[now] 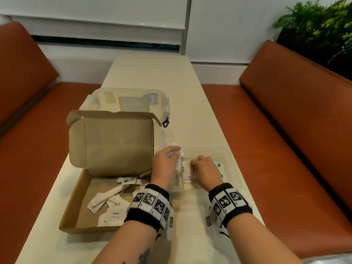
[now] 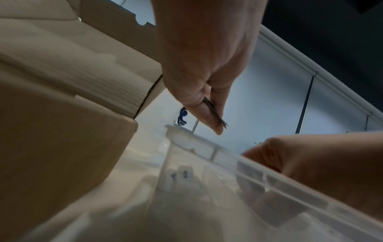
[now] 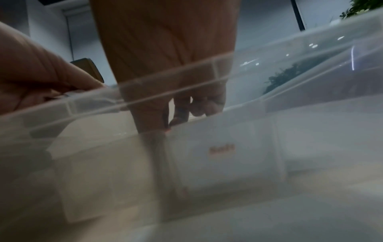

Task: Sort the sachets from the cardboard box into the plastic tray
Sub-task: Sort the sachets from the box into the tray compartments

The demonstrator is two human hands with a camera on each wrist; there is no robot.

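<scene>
The open cardboard box (image 1: 80, 202) lies left of centre with several white sachets (image 1: 106, 199) on its floor. To its right stands the clear plastic tray (image 1: 231, 164). My left hand (image 1: 174, 154) hovers over the tray's left end and pinches a small bunch of white and blue sachets (image 1: 178, 159). They show edge-on between thumb and finger in the left wrist view, sachets (image 2: 215, 113). My right hand (image 1: 196, 168) is down inside the tray, where thumb and finger (image 3: 168, 124) pinch the top edge of a white sachet (image 3: 219, 152) standing among others.
A clear plastic lid (image 1: 133, 100) with labels lies behind the box, whose flap (image 1: 112, 141) stands upright. Orange benches (image 1: 297, 130) flank the narrow cream table (image 1: 190, 225). A plant (image 1: 323, 25) sits at the far right.
</scene>
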